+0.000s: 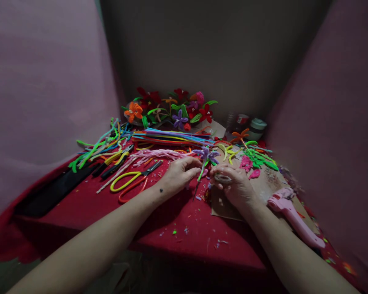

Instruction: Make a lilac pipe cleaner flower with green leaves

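Observation:
My left hand pinches the stem of a purple pipe-cleaner flower. Green covers the upper stem, and a thin dark wire end points down toward the table. Just to the right, my right hand is closed around a small pale roll, which looks like tape. A gap of a few centimetres separates the two hands. Left of my left hand lie scissors with one yellow and one red handle. Pink pipe cleaners lie behind that hand.
Pipe-cleaner flowers stand at the back behind a pipe-cleaner bundle. Pliers and a black flat object lie left. A pink glue gun rests on cardboard at right. A lidded cup stands behind.

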Action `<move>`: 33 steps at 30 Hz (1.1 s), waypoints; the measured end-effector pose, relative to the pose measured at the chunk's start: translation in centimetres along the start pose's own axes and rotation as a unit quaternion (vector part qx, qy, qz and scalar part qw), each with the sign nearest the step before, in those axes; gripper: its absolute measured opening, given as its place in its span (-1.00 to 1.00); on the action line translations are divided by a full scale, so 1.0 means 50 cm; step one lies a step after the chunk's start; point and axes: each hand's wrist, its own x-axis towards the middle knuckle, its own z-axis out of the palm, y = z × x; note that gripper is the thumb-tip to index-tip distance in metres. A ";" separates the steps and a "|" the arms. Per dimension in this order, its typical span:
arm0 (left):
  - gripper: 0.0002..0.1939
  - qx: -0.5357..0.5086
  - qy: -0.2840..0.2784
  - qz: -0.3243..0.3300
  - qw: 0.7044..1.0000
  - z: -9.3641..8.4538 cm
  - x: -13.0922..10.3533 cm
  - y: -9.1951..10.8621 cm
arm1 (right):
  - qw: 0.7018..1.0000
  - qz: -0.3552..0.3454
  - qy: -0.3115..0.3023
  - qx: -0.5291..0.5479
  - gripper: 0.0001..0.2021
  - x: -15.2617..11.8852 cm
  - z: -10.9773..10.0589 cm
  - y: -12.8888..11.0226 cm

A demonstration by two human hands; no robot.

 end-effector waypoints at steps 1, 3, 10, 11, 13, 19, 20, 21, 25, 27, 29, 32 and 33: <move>-0.81 -0.033 -0.008 0.007 0.999 0.003 -0.003 0.005 | 1.000 0.002 -0.003 -0.002 -0.90 -0.001 0.002 0.000; -0.77 -0.080 -0.015 0.022 0.996 0.008 -0.010 0.014 | 1.000 0.009 -0.012 0.001 -0.91 -0.004 0.006 0.000; -0.80 -0.142 -0.057 -0.030 0.988 0.018 -0.015 0.020 | 0.999 0.035 -0.033 -0.013 -0.92 -0.009 0.007 0.009; -0.81 -0.150 -0.058 -0.040 0.986 0.019 -0.014 0.020 | 0.998 0.035 -0.037 -0.023 -0.91 -0.010 0.007 0.010; -0.84 -0.153 -0.053 -0.045 0.986 0.020 -0.013 0.020 | 0.998 0.034 -0.046 -0.040 -0.89 -0.011 0.010 0.011; -0.83 -0.157 -0.066 -0.011 0.985 0.013 -0.012 0.028 | 0.998 0.056 -0.041 -0.013 -0.91 -0.010 0.012 0.012; -0.83 -0.150 -0.072 -0.008 0.986 0.011 -0.012 0.030 | 0.997 0.061 -0.043 -0.004 -0.92 -0.010 0.011 0.013; -0.84 -0.141 -0.077 -0.007 0.987 0.009 -0.011 0.031 | 0.997 0.066 -0.049 0.001 -0.93 -0.009 0.010 0.013; -0.92 -0.110 -0.073 -0.009 0.991 0.005 -0.010 0.036 | 0.991 0.084 -0.102 -0.002 -0.93 -0.009 0.006 0.016; -0.92 -0.101 -0.076 0.000 0.992 0.006 -0.012 0.037 | 0.990 0.087 -0.114 -0.007 -0.93 -0.010 0.005 0.017; -0.89 -0.100 -0.091 0.025 0.990 0.008 -0.015 0.036 | 0.989 0.088 -0.116 -0.013 -0.92 -0.010 0.005 0.018; -0.87 -0.087 -0.113 0.063 0.988 0.010 -0.019 0.033 | 0.989 0.086 -0.120 -0.025 -0.90 -0.011 0.006 0.018; -0.86 -0.076 -0.112 0.069 0.988 0.011 -0.020 0.031 | 0.989 0.084 -0.122 -0.028 -0.89 -0.012 0.007 0.017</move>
